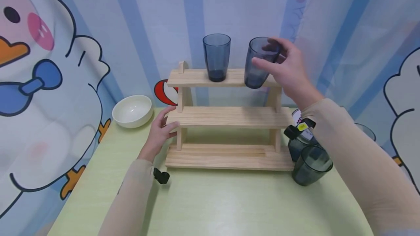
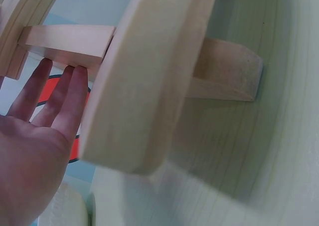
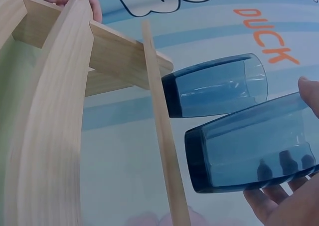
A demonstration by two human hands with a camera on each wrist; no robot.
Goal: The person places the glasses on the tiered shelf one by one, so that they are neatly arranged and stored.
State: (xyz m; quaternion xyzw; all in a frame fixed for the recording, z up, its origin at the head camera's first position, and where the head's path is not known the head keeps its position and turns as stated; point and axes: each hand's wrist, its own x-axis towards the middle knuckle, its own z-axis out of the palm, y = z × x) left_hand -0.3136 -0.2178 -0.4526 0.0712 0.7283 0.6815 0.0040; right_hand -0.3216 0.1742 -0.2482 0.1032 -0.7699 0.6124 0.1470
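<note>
A three-tier wooden display shelf (image 1: 229,116) stands on the table. My left hand (image 1: 159,131) holds the left end of its middle tier, thumb at the front and fingers against the side upright (image 2: 70,41). My right hand (image 1: 290,66) grips a blue-tinted drinking glass (image 1: 256,69) between thumb and fingers near its rim. This glass tilts slightly beside the right part of the top tier, its base apart from the board in the right wrist view. A matching glass (image 1: 217,59) stands upright on the top tier, left of the held one.
A white bowl (image 1: 132,111) sits left of the shelf. Several more tinted glasses stand to its right, one (image 1: 311,166) nearest the front and others partly hidden by my right forearm. Behind hangs a striped curtain (image 1: 147,28) printed with cartoon ducks.
</note>
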